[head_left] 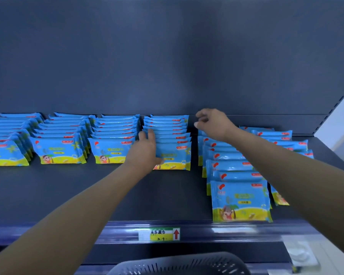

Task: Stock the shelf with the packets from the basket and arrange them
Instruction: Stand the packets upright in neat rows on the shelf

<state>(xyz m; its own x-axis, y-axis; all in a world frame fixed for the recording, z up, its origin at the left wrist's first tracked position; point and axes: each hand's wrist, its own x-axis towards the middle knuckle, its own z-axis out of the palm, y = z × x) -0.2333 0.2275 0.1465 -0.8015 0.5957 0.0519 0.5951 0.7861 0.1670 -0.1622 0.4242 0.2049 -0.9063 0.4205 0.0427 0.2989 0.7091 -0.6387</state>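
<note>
Blue and yellow packets stand in rows on the dark shelf [107, 191]. My left hand [146, 149] presses with straight fingers against the left side of the fourth row of packets [171, 139]. My right hand [212, 121] hovers with loosely curled fingers above the back of the fifth row [236, 175], near the shelf's back wall, holding nothing I can see. The fifth row runs forward to the shelf's front edge, its front packet [241, 201] leaning. More packets [282, 139] lie behind my right forearm. The dark basket [179, 263] shows at the bottom.
Three other rows of packets [60, 139] fill the shelf's left part. A price label [159, 234] with a red arrow sits on the shelf's front rail. The shelf's right upright [334, 108] bounds the space on the right.
</note>
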